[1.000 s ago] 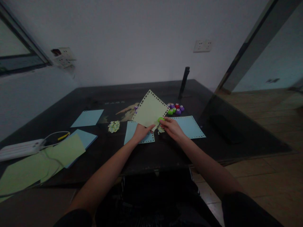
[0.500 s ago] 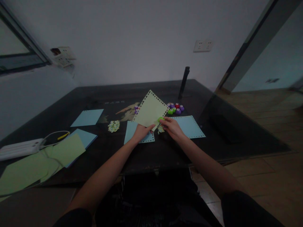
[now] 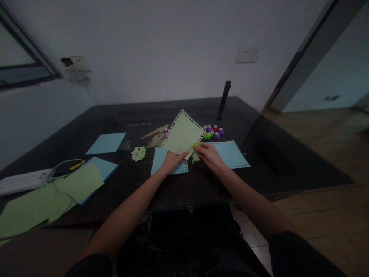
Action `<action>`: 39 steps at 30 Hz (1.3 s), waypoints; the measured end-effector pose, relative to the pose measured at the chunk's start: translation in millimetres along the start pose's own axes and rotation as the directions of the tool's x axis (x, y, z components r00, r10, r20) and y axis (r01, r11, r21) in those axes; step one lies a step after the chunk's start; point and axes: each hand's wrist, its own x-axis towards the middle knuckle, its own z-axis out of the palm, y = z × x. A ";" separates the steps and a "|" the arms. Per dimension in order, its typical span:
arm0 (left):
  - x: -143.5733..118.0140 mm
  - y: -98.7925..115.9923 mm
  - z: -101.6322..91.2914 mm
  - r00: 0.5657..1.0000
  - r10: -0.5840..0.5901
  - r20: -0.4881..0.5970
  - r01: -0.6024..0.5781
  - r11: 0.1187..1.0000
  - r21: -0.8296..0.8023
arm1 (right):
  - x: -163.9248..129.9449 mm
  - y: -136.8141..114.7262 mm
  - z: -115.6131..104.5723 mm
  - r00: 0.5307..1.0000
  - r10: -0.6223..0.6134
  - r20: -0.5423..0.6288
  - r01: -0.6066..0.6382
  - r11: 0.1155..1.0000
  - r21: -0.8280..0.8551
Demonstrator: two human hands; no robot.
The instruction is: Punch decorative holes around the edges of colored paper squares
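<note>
My left hand (image 3: 173,161) grips the lower corner of a pale yellow-green sheet of paper (image 3: 184,132), thumb on top. Small punched shapes run along the sheet's upper two edges and part of its lower right edge. In my right hand (image 3: 210,154) a small green craft punch (image 3: 196,145) is pinched at that lower right edge. Beneath my left hand lies a blue sheet (image 3: 158,159) with punched edges, partly covered. Another punched blue sheet (image 3: 230,154) lies beside my right hand. Paper cut-outs (image 3: 196,156) are heaped between the hands, partly hidden.
Several purple, green and red punches (image 3: 213,132) stand behind my right hand. Left of centre is a second heap of cut-outs (image 3: 138,153). Farther left are a blue sheet (image 3: 106,143), yellow-green sheets (image 3: 83,182) and a white power strip (image 3: 25,181). A black upright post (image 3: 224,100) rises at the back.
Almost nothing differs. The held sheet has tilted very slightly, and both hands keep their grip in the same place.
</note>
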 end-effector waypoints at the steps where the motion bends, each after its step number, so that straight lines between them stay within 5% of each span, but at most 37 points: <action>1: -0.1 0.3 -0.1 1.000 0.000 0.001 0.000 1.000 0.002 | -0.3 -0.2 0.1 1.000 0.000 0.001 0.000 1.000 0.000; 39: 0.0 -1.2 1.6 1.000 0.022 0.005 -0.022 1.000 0.021 | 7.6 10.1 -3.6 0.990 -0.139 0.032 0.138 0.990 0.028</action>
